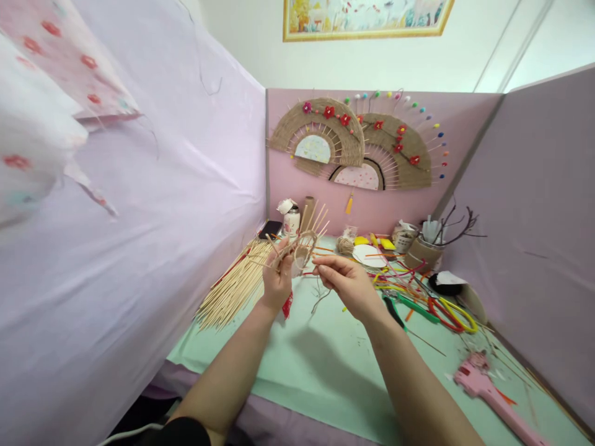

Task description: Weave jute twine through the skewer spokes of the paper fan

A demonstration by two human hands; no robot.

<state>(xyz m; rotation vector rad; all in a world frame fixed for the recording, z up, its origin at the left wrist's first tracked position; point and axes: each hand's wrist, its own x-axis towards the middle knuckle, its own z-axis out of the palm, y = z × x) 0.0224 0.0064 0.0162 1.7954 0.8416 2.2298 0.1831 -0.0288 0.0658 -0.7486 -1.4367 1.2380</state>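
Stick fan (304, 238), part-woven with twine, sits in my left hand (277, 279), above green mat (320, 371). Sticks splay up and far-right from my closed fingers. My right hand (346, 282) is just right of it, fingertips pinching twine strand (312, 267) that runs to weave. Loose stick bundle (232, 288) lies left, below left hand. Pink glue gun (483, 384) near right, well apart.

Your one head camera sits close over the table (325, 371), looking forward and down toward the pink back panel (395, 204).
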